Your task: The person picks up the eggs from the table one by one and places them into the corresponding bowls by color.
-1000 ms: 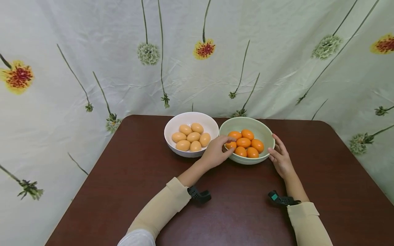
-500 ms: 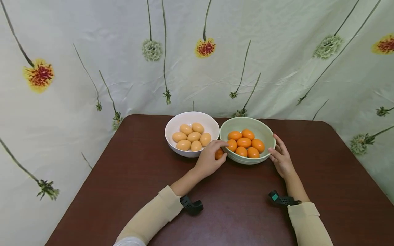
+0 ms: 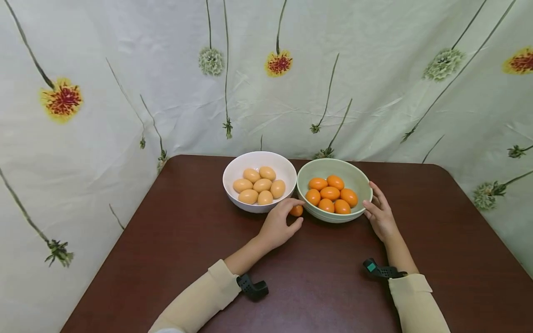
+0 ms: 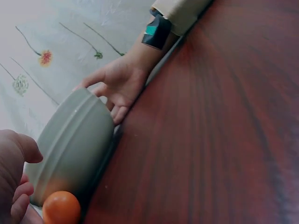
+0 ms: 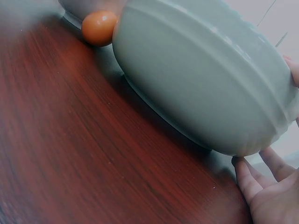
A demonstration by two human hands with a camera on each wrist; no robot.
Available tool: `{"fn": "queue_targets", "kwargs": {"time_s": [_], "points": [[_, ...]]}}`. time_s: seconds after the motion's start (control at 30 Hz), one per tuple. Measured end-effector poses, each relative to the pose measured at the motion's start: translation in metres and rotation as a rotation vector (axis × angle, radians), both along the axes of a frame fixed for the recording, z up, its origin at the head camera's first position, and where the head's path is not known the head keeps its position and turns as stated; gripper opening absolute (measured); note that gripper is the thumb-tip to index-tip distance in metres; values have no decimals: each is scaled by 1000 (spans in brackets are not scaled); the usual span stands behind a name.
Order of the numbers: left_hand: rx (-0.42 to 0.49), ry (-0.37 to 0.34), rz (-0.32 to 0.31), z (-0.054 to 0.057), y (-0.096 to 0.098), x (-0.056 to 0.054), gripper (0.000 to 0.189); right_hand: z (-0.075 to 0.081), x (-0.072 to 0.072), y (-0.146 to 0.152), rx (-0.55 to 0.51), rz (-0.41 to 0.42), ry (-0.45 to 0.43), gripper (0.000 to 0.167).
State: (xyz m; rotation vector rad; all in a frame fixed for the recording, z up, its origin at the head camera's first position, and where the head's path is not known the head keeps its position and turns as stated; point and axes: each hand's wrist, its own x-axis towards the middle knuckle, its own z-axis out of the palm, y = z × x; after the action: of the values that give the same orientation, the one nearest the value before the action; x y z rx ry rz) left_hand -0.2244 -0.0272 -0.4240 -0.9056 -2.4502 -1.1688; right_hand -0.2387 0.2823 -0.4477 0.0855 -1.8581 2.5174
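In the head view, a pale green bowl with several glossy orange eggs stands to the right of a white bowl with several light brown eggs. One more orange egg sits outside, at the front gap between the bowls, touching or close against the green one. My left hand is beside this egg, thumb and fingers spread apart and not closed round it. The same egg shows near the fingers in the left wrist view. My right hand holds the right side of the green bowl.
Both bowls stand near the far edge of a dark red-brown table. Behind it hangs a pale cloth printed with flowers. Each wrist wears a black strap.
My left hand lifted away from the green bowl with an orange egg, brought it to the front gap, then let go and drew back left. My right hand stayed on the bowl.
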Motion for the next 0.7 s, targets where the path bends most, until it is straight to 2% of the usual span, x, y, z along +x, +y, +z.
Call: {"fn": "queue_targets", "kwargs": {"time_s": [0.23,0.47,0.57,0.7], "points": [[-67,-66,9,0,-5,7,50,2,1,-1,-2,-6,-7,60],[-149,-144,-11,-2,-2,5,67,1,0,0,-1,-7,-4,60],[-183,-148,1,-4,0,5,70,0,0,0,-3,-4,-4,60],[-188,-117,24,-5,1,7,68,0,0,0,-4,-4,-5,60]]}}
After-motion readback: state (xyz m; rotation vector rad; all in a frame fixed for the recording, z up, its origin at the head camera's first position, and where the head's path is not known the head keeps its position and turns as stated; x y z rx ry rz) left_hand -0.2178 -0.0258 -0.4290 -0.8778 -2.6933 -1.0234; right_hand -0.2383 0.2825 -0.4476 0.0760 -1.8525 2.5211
